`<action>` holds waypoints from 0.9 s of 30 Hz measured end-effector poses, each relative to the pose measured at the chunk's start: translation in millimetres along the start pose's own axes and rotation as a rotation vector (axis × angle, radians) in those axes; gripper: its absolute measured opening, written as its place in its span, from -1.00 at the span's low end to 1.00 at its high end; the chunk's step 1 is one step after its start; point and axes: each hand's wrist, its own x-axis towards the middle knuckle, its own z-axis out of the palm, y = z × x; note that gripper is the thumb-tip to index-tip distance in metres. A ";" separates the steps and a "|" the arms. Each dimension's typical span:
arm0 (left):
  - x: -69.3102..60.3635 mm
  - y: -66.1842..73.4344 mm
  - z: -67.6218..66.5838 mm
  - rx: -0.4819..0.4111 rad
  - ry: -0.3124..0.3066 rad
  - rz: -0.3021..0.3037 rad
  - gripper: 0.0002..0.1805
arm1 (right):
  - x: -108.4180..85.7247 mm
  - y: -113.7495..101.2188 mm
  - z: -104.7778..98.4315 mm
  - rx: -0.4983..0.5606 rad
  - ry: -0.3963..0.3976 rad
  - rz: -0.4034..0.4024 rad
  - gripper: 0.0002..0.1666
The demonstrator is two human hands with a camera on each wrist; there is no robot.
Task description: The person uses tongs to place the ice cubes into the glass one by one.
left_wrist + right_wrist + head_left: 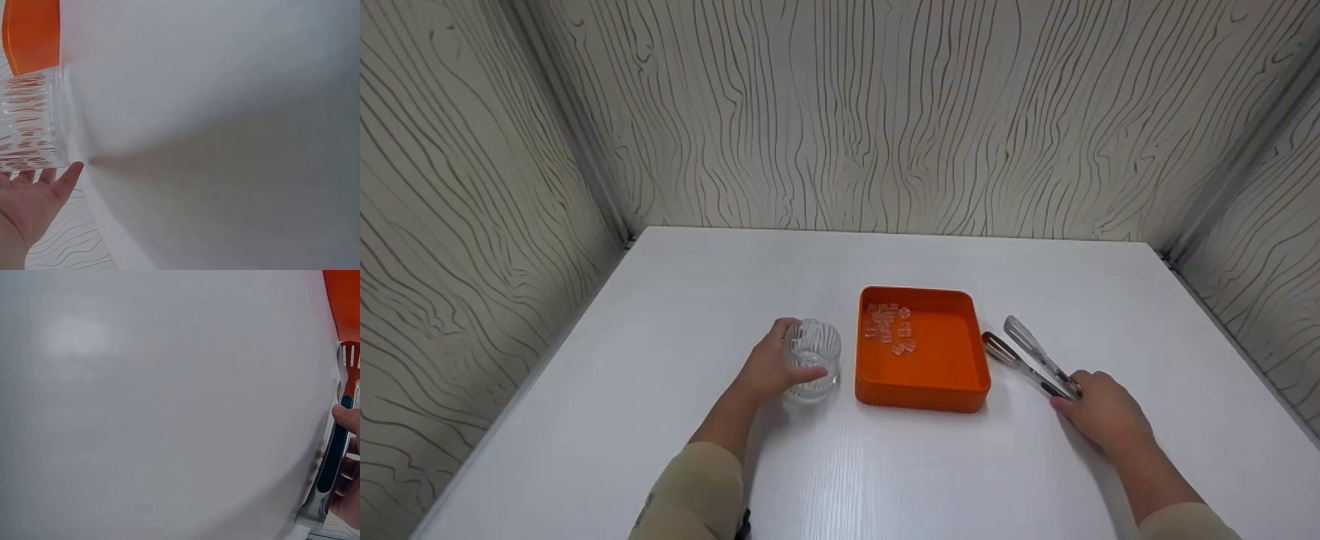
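My left hand (769, 369) holds a clear ribbed drinking glass (814, 345) upright on the table, left of an orange tray. Its thumb lies across the near side and the fingers pass behind the glass. In the left wrist view, the palm faces the ribbed glass (28, 124). My right hand (1106, 409) grips metal serving tongs (1031, 346) by dark-padded handles. The tongs' arms are spread apart, tips pointing toward the tray's right side. One slotted tip shows in the right wrist view, with the thumb on the dark handle pad (333, 458).
The shallow orange tray (937, 345) stands between both hands. Several small clear cubes (885, 322) lie in its left part. Beneath is a white table (720, 277), with wood-grain patterned panels (825, 112) behind it and at both sides.
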 end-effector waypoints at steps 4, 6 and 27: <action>0.4 0.3 3.4 -0.023 0.043 -0.020 -0.01 | -0.1 -0.3 -0.4 0.003 0.003 0.003 -0.42; -0.6 -0.1 4.6 -0.049 0.071 -0.029 -0.01 | 0.3 -0.3 -0.1 0.005 0.005 0.000 -0.43; -19.3 38.1 -15.4 -0.160 0.065 0.101 -0.03 | 3.3 2.5 -1.4 0.003 -0.029 0.016 -0.32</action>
